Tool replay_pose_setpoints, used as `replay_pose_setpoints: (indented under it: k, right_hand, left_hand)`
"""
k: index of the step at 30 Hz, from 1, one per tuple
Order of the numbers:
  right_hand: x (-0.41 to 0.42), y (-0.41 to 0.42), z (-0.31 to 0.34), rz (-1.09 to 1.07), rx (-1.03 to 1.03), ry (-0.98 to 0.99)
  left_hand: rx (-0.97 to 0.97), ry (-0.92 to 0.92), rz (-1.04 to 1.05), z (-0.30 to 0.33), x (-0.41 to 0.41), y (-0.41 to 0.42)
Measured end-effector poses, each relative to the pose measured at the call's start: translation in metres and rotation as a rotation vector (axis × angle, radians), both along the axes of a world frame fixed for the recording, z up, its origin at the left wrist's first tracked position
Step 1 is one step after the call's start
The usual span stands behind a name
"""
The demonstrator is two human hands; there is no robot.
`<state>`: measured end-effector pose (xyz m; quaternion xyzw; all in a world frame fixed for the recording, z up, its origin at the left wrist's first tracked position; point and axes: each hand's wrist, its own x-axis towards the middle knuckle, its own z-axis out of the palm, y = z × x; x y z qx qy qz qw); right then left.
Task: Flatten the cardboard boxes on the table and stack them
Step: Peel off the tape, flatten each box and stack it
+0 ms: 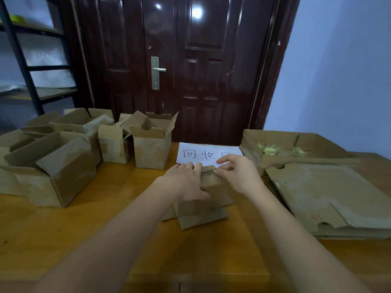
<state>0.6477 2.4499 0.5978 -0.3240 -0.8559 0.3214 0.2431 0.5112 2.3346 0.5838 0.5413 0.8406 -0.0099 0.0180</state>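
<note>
head cam | sitting high, looking forward and down | table (63, 229) filling close foreground | door (190, 70) facing beyond

Upright open boxes (148, 144) crowd my left, flattened cardboard (330, 199) and a shallow box (296, 149) my right; bare table (84, 235) stays open toward me.
</note>
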Motion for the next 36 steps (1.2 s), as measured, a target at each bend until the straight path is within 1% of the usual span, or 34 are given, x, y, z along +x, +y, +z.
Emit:
replay_pose_setpoints:
  k: [1, 3, 5, 8, 11, 12, 15, 16, 19, 20, 21, 23, 24, 25, 26, 29, 30, 32, 34, 36]
  right_hand:
    - [0.001, 0.002, -0.002, -0.005, -0.089, 0.022]
    - [0.001, 0.004, -0.009, -0.003, -0.24, 0.007]
    - [0.002, 0.006, -0.013, 0.007, -0.324, 0.022]
    - [-0.001, 0.012, -0.011, -0.02, -0.318, 0.017]
    - [-0.003, 0.016, -0.01, -0.023, -0.347, 0.031]
    - [-0.003, 0.016, -0.009, -0.02, -0.336, 0.029]
    - [-0.004, 0.018, -0.009, -0.036, -0.215, -0.018]
    - [-0.003, 0.018, -0.01, -0.045, -0.221, -0.015]
    - [0.001, 0.017, -0.012, -0.044, -0.324, 0.047]
    - [0.001, 0.016, -0.014, -0.052, -0.286, 0.051]
    - [0.0, 0.016, -0.015, -0.067, -0.175, 0.022]
    - [-0.003, 0.012, -0.015, -0.087, 0.127, -0.106]
    - [-0.004, 0.009, -0.014, -0.094, 0.246, -0.16]
    - [-0.004, 0.007, -0.013, -0.088, 0.303, -0.184]
    - [-0.004, 0.007, -0.011, -0.069, 0.316, -0.186]
    - [0.001, 0.015, -0.006, 0.035, 0.22, -0.181]
    - [0.003, 0.018, -0.004, 0.078, 0.162, -0.186]
    - [0.005, 0.022, -0.001, 0.125, -0.021, -0.162]
    - [0.004, 0.023, -0.003, 0.118, -0.179, -0.12]
    - [0.003, 0.023, -0.006, 0.077, -0.217, -0.079]
  left_hand:
    - [-0.03, 0.016, 0.014, 0.002, 0.002, 0.004]
    - [-0.05, 0.029, 0.038, 0.002, 0.007, 0.012]
    - [-0.009, 0.021, 0.056, -0.004, 0.009, 0.015]
    - [0.059, 0.015, 0.057, -0.014, 0.005, 0.016]
    - [0.067, 0.009, 0.053, -0.016, 0.002, 0.016]
    - [0.067, 0.005, 0.051, -0.016, 0.002, 0.016]
    - [0.068, -0.005, 0.042, -0.016, 0.001, 0.015]
    - [0.069, -0.007, 0.038, -0.015, 0.001, 0.014]
    - [0.08, -0.01, 0.023, -0.015, 0.002, 0.014]
    - [0.083, -0.01, 0.019, -0.015, 0.001, 0.015]
    - [0.083, -0.01, 0.018, -0.014, 0.001, 0.015]
    - [0.083, -0.014, 0.021, -0.014, 0.001, 0.014]
    - [0.084, -0.016, 0.021, -0.014, 0.0, 0.014]
    - [0.084, -0.017, 0.02, -0.014, 0.0, 0.014]
    - [0.083, -0.016, 0.019, -0.014, 0.001, 0.014]
    - [0.074, -0.01, 0.014, -0.014, 0.0, 0.015]
    - [0.07, -0.011, 0.014, -0.014, 0.0, 0.015]
    - [0.068, -0.007, 0.017, -0.014, 0.001, 0.015]
    - [0.075, -0.007, 0.018, -0.014, 0.001, 0.015]
    - [0.078, -0.01, 0.017, -0.015, 0.001, 0.015]
